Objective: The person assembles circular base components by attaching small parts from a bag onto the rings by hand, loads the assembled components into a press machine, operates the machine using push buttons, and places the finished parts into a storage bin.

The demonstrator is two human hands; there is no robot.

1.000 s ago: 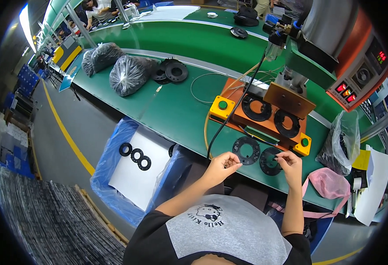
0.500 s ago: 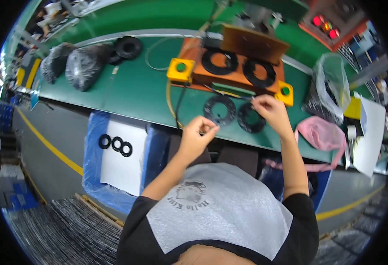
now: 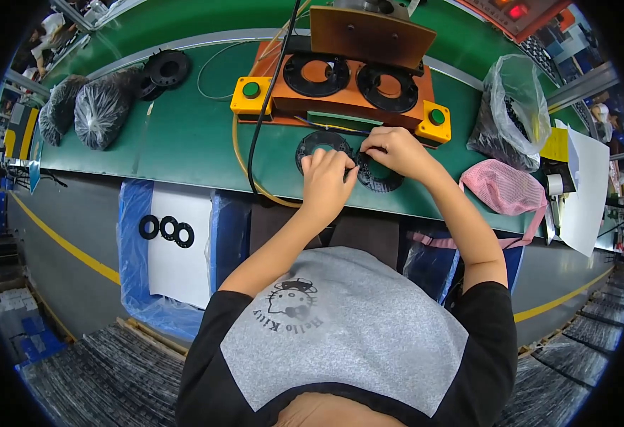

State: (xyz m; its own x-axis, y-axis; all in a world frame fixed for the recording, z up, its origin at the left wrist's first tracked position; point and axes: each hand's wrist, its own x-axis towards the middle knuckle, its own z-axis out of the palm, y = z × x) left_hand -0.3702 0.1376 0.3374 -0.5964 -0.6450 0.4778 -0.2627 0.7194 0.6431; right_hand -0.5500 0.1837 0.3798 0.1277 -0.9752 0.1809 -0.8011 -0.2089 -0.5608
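Head view: you have two black rings (image 3: 303,149) lying flat on the green workbench (image 3: 198,153), side by side near its front edge; both are thin, with perforated or studded faces. Your left hand (image 3: 328,183) covers part of the left ring, fingers curled, thumb close to the index finger. Your right hand (image 3: 393,151) is over the upper left rim of the right ring, thumb and index finger nearly together. You cannot be credited with a grip on either side: the fingertips are too small to tell.

Behind them, the orange fixture (image 3: 352,97) carries two more black rings, one per seat, under one flat brown plate (image 3: 369,39). Two yellow boxes (image 3: 251,99), one green button each, flank it. Toward the bench's left end sit two crinkled plastic bags (image 3: 102,110); toward its right end, one pink mesh pouch (image 3: 504,186). Below the front edge, one blue-lined bin (image 3: 132,274) holds three smaller-looking black rings on one smooth white sheet (image 3: 177,274).
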